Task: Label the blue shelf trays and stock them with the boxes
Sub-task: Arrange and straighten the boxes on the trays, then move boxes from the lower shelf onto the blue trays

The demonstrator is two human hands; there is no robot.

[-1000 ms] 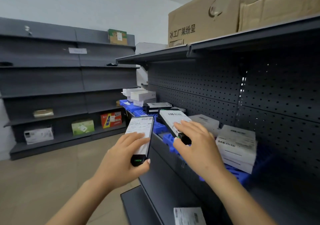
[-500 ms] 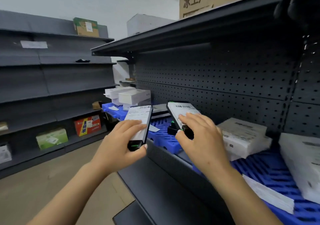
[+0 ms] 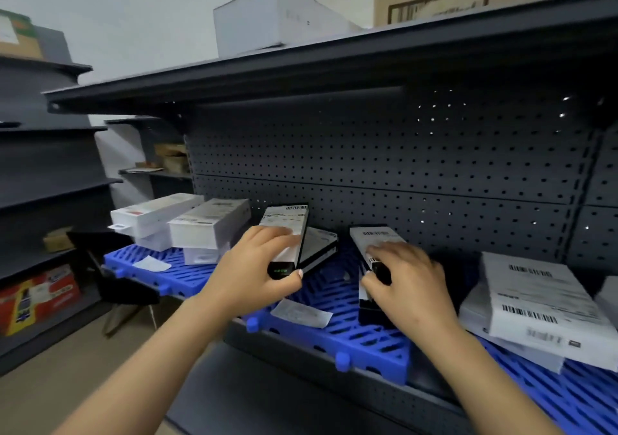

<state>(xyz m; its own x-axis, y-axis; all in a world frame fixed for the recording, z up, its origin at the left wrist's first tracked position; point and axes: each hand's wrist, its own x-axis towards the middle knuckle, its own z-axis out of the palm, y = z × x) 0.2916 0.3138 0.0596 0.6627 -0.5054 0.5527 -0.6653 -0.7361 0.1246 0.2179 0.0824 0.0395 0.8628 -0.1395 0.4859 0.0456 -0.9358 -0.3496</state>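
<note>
Honestly we're midway: left hand and right hand each grip a slim white barcoded box over the blue slatted plastic shelf tray; several trays already stocked, loose paper labels unstuck.

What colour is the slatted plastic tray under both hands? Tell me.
Bright blue, a slatted plastic tray with a herringbone grid pattern; the head view shows it clearly.

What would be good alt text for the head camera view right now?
A person's left hand and right hand each grip a slim black-and-white box, left box and right box, over a blue slatted tray on a dark pegboard shelf. White boxes lie stacked to either side, paper labels on the trays.
</note>
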